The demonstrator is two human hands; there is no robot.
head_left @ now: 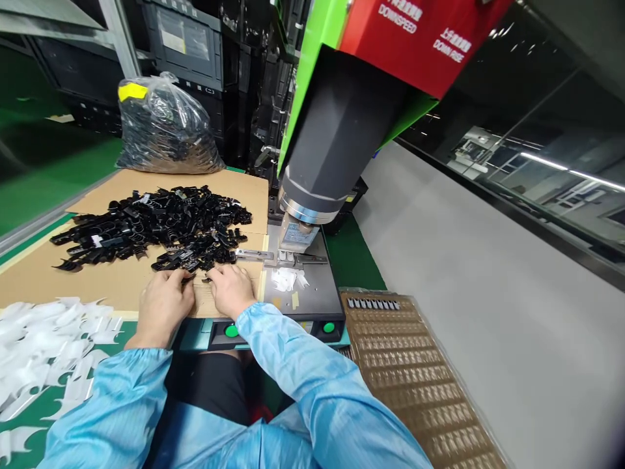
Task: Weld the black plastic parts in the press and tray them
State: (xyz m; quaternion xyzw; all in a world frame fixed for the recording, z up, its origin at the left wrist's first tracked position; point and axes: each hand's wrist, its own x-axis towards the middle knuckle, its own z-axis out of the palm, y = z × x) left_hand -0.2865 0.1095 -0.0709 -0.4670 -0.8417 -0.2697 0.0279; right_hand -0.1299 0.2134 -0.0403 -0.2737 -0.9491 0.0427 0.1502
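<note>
The left hand (165,301) pinches a black piece (188,279) (plastic-looking, mostly hidden) over flat brown cardboard (100,283), near a glossy, jagged heap (161,221); the right hand (231,289) touches a second piece (206,280), grip unclear.

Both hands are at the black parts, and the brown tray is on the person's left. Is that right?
No, wrong side: the head view shows the brown tray on the person's right. The left hand and right hand are at the black parts.
</note>
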